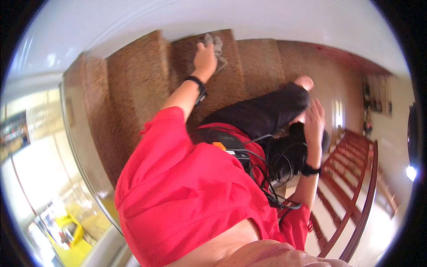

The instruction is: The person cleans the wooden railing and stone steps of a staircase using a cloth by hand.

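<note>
My left hand (205, 60) grips a crumpled grey-brown cloth (217, 46) against a brown carpeted stair step (230, 76), close to the white wall. Part of the cloth is hidden behind the fingers. My right hand (315, 123) lies by my bent knee in dark trousers (257, 108), its fingers stretched out and nothing seen in them. Whether it presses on the knee is unclear. A black band is on each wrist.
Carpeted steps (133, 76) run across the view beside a white wall (283, 20). A red-brown wooden balustrade (357, 190) stands on my right. Loose cables (267, 190) hang from a black device (233, 143) at my waist. A glass-like panel edge (83, 167) borders the left.
</note>
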A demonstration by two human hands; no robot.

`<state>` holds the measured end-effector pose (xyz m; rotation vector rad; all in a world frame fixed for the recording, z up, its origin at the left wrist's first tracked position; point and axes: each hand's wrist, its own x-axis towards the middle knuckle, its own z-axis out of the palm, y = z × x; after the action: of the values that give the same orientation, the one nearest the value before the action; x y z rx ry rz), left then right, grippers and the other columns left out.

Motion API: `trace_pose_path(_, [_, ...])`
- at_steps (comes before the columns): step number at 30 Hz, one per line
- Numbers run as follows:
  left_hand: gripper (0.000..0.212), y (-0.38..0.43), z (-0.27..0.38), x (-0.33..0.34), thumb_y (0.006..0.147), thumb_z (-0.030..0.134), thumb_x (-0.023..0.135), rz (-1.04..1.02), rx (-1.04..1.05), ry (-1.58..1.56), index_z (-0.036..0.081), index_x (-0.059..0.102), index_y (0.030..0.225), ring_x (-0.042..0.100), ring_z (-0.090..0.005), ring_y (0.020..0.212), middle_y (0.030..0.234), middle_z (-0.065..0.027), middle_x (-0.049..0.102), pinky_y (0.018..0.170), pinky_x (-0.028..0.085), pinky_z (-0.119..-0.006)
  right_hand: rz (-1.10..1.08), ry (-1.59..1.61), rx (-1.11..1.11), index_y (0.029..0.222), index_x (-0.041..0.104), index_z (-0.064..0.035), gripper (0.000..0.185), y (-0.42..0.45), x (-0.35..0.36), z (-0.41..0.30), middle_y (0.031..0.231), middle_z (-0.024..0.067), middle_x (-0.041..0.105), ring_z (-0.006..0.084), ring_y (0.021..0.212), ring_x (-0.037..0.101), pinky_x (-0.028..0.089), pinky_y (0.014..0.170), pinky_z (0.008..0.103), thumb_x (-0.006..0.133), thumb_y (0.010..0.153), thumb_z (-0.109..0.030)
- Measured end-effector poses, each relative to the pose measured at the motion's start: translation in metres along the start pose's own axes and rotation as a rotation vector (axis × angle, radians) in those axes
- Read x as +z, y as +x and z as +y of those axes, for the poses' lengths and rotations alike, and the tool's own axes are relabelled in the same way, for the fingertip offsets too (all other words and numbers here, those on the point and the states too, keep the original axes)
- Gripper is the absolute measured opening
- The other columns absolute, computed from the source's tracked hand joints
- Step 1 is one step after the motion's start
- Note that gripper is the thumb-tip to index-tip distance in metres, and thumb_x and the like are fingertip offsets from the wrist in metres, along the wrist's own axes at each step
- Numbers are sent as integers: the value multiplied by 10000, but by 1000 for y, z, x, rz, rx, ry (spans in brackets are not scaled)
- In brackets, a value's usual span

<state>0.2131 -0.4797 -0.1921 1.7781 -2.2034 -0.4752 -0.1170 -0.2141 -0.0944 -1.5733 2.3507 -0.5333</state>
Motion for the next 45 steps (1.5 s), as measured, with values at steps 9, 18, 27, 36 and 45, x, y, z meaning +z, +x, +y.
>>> trace_pose_path(9, [243,-45,15,7,838,-66,489,-580,167,-64,-56,620,1042,591,-405,704,1419,-415,235,678,492,-492,115,-89,-126,1152,608,14,257,-24,-26,37,1203,200,582,360,1124,556,442,944,443,517,924,-59])
trace_pose_path(18, [245,-52,18,-221,851,65,616,114,-28,-368,42,640,1095,466,-109,520,770,-67,612,450,410,-225,154,185,-112,1138,613,22,248,-6,-1,98,1247,193,528,310,1176,516,488,918,356,508,914,6])
trace_pose_path(27, [394,-52,-103,-346,877,47,593,1119,-485,-185,-35,430,1226,578,-285,896,1291,-217,276,743,561,-341,278,0,-199,1044,639,43,187,-18,10,77,1085,183,587,309,1049,563,493,874,380,527,900,2])
trace_pose_path(36, [809,-44,-169,-321,873,70,602,1096,-952,-262,-29,62,1468,535,-391,1085,1358,-248,203,895,528,-453,289,-159,-130,1026,656,5,210,-29,3,57,1035,177,627,335,962,605,490,841,427,567,837,9])
trace_pose_path(45, [555,-32,-185,-312,816,38,641,1109,-594,-348,-12,436,1330,471,-403,1105,1271,-258,327,968,417,-405,254,-246,-68,1025,647,7,182,-28,12,56,1023,177,611,335,959,595,473,861,408,543,882,-38])
